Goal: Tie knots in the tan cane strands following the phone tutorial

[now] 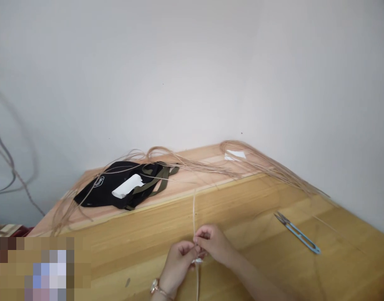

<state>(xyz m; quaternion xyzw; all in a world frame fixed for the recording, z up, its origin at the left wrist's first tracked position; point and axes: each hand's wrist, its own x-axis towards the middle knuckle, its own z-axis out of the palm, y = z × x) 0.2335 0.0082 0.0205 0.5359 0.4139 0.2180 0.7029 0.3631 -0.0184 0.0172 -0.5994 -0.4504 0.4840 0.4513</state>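
Note:
My left hand (pixel 176 265) and my right hand (pixel 211 243) meet low in the middle of the view, both pinched on a thin pale straw strand (pixel 194 213). The strand runs up from my fingers toward a long loose bundle of straw fibres (pixel 192 165) lying across the raised back part of the wooden table (pixel 267 200). A small white piece sits between my fingertips. A watch is on my left wrist.
A black bag (pixel 116 186) with an olive strap and a white item on it lies on the raised part at left. Blue-handled thread snips (pixel 296 232) lie on the table at right. A white paper scrap (pixel 235 155) rests by the wall.

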